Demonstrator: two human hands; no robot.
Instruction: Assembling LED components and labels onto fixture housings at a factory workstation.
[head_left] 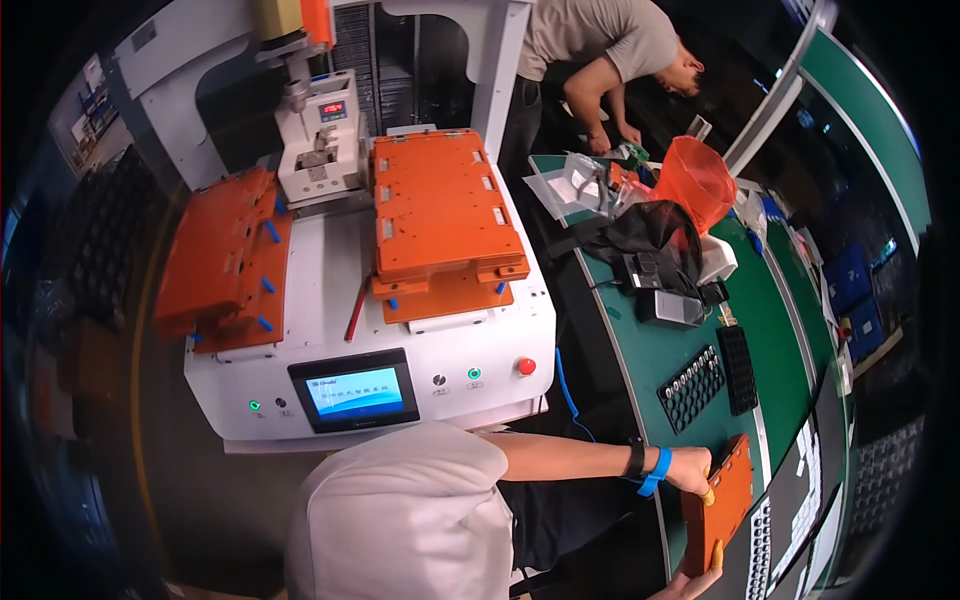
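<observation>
At the lower right, over the bench, an orange fixture plate (732,492) is held tilted on edge between my two hands. My left hand (690,472), wearing a blue wrist strap and a black band, grips the upper left edge. My right hand (697,580) closes on the lower end, its forearm mostly out of view. Yellow covers show on some fingertips. What lies on the plate's far face is hidden.
A white machine (500,370) with a screen (355,392) carries two orange fixtures (450,215) (220,255). On the green bench (640,370) are black trays (690,388), a black bag (650,240) and a red plastic bag (695,180). A co-worker (600,45) bends over the far end.
</observation>
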